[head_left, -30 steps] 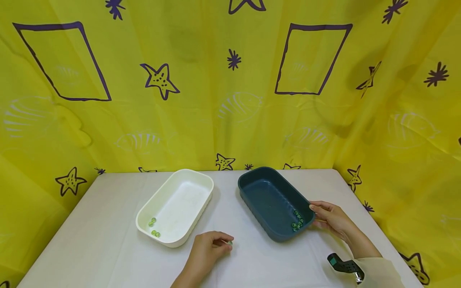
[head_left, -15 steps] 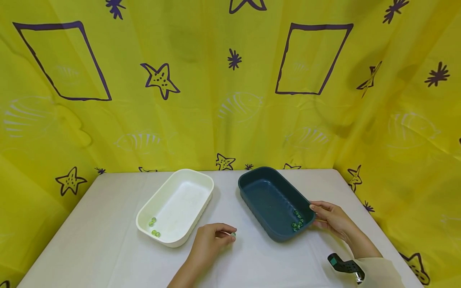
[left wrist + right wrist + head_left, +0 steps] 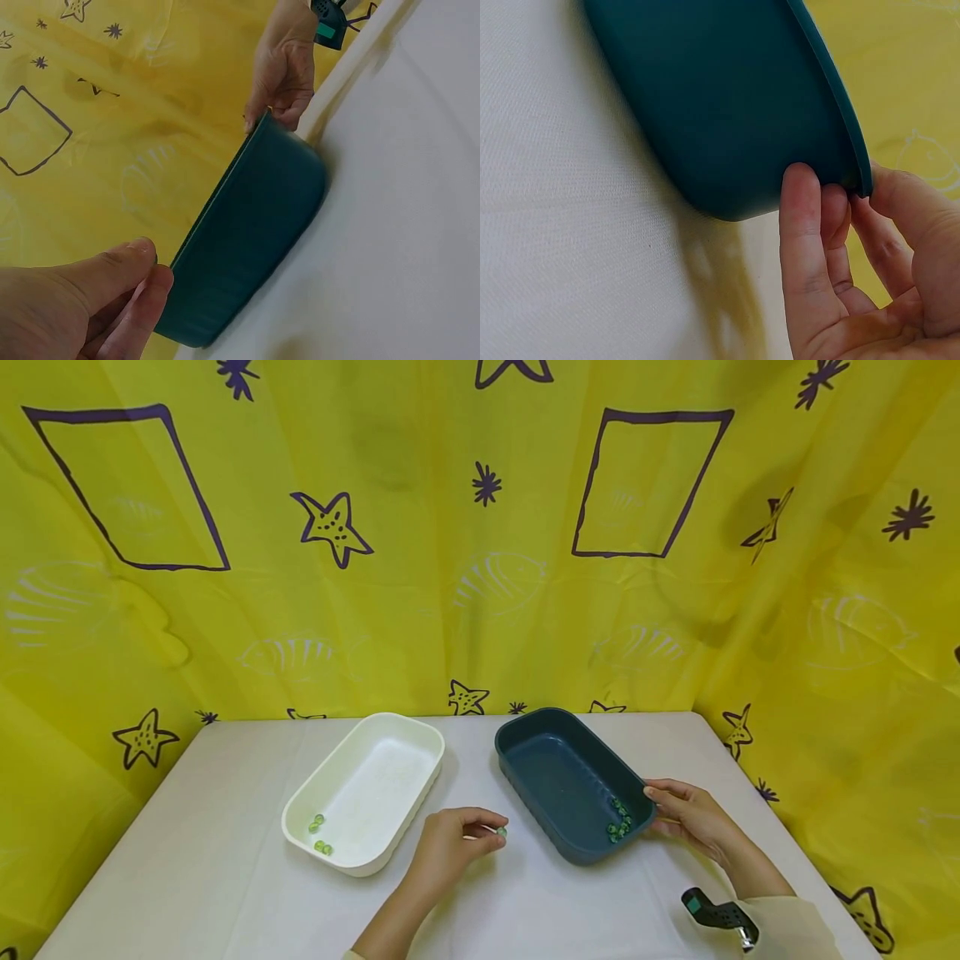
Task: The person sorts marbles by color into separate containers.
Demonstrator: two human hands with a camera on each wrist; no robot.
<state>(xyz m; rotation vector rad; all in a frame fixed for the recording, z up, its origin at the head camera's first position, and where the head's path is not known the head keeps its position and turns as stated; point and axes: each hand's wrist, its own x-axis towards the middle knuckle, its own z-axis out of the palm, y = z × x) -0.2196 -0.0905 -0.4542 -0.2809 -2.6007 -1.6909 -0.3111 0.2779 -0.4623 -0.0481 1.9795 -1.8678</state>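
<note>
My left hand (image 3: 453, 843) pinches a small greenish glass marble (image 3: 502, 832) between thumb and fingertips, above the table in the gap between two bins. In the left wrist view the fingertips mostly hide the marble. To its right stands a dark teal bin (image 3: 558, 777), with several green marbles (image 3: 615, 832) gathered at its near right end. My right hand (image 3: 693, 814) holds that bin's near right corner, thumb at the rim and fingers against the outer wall (image 3: 727, 150). On the left is a cream-white bin (image 3: 378, 789) with several light green marbles (image 3: 320, 846) at its near end.
A white cloth covers the table (image 3: 187, 860). Yellow curtain (image 3: 420, 610) with starfish and fish drawings encloses the back and sides. A black device (image 3: 712, 912) is strapped at the right wrist, over the table.
My left hand has moved forward and right with the marble, away from the white bin and nearer the teal bin. My right hand and both bins have stayed in place.
</note>
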